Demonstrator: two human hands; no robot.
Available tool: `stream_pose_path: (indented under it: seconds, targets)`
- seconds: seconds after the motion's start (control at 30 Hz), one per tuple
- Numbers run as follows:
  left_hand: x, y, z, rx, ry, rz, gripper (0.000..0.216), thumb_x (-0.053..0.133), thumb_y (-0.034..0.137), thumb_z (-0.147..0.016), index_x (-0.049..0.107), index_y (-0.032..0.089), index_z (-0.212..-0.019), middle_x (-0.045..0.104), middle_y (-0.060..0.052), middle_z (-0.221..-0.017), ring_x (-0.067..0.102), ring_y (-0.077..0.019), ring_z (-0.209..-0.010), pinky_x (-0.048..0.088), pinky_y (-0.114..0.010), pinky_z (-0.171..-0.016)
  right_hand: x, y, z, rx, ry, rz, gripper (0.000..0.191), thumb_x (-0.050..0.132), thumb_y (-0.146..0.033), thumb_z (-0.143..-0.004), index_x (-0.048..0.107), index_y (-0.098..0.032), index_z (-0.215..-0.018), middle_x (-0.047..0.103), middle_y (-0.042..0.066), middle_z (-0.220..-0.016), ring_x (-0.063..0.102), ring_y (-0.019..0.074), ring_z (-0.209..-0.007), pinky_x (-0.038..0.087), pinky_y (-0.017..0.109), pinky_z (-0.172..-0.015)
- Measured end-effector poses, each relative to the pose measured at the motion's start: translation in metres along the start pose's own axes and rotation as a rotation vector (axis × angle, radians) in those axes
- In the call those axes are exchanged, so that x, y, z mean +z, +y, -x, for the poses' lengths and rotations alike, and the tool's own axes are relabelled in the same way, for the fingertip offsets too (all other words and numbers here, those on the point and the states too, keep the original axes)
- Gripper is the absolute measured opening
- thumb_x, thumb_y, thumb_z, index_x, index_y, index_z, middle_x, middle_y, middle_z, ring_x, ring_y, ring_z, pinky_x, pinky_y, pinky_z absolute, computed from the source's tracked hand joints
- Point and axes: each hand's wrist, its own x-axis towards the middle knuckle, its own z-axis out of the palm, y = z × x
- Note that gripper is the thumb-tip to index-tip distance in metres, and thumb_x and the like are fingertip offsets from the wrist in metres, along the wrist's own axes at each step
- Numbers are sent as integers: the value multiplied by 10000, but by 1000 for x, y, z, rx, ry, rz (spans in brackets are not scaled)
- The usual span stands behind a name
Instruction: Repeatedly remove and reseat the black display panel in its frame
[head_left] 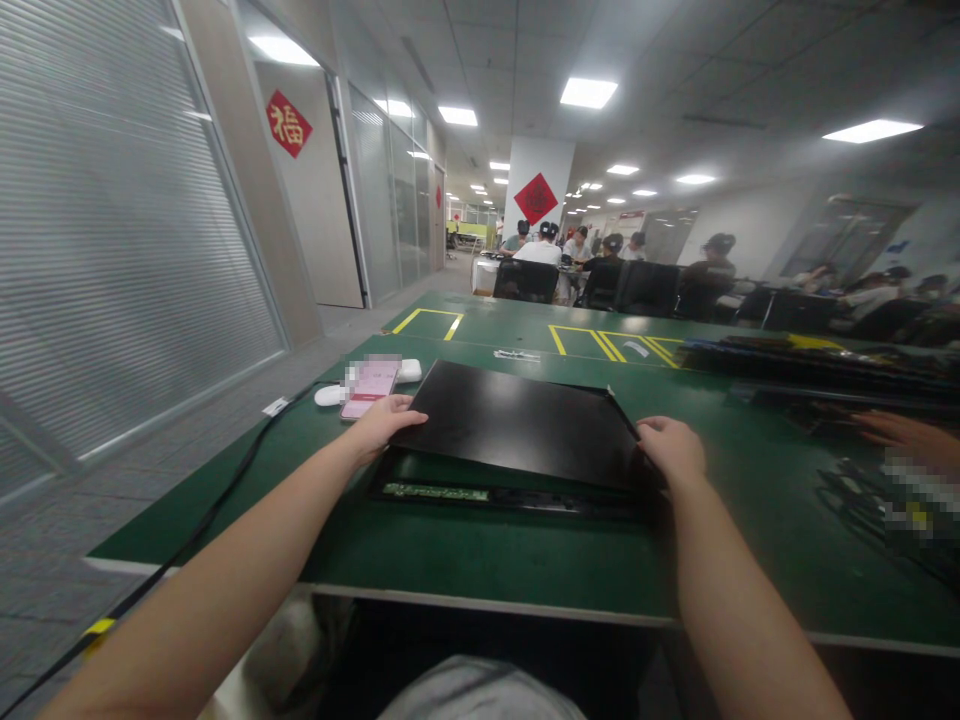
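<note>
Gripping the left edge of a black panel point(517, 415), the operator's left hand point(382, 425) sets the thumb on top, fingers tucked under. The right hand point(675, 450) is curled against the opposite edge; from where I stand, I cannot tell whether it pinches the panel or the part beneath. The panel sits slightly askew above a black frame point(562, 503) on the green table point(487, 560), leaving the frame's near strip and its green circuit board point(435, 491) uncovered.

Caution: uneven lift between the hands could twist the panel or let one corner drop. A dropped near edge would probably strike the exposed board. Fingertip pressure on the glossy face may leave marks. Swinging the panel left could knock the phone point(371, 387); swinging it right could catch the loose cables point(851, 500), where a co-worker's hand point(900, 432) is also in reach.
</note>
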Motion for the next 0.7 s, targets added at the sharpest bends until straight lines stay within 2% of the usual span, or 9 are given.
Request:
stream_pose_path:
  seconds: [0.2, 0.27, 0.7]
  targets:
    - [-2, -2, -2, 5, -31, 46, 583, 800, 57, -568, 647, 150, -1122, 791, -69, -850, 748, -207, -685, 592, -276, -629, -2, -3, 3, 11, -14, 37, 377, 545, -354, -754, 786, -268, -1031, 753, 101, -953, 684, 270, -874, 495, 334, -702]
    - [-2, -3, -3, 4, -38, 36, 628, 792, 56, -580, 628, 137, -1181, 795, -79, -877, 751, -207, -696, 594, -276, -647, -3, -6, 5, 10, -20, 60, 396, 531, -356, -761, 783, -264, -1053, 751, 98, -970, 682, 263, -900, 497, 323, -726]
    - [0, -3, -2, 19, 0, -42, 677, 752, 45, -638, 573, 122, -1286, 793, -102, -961, 761, -220, -774, 610, -298, -729, -6, -19, 15, -12, -65, 191, 417, 482, -375, -809, 763, -284, -1102, 734, 121, -1064, 673, 319, -1001, 509, 385, -782]
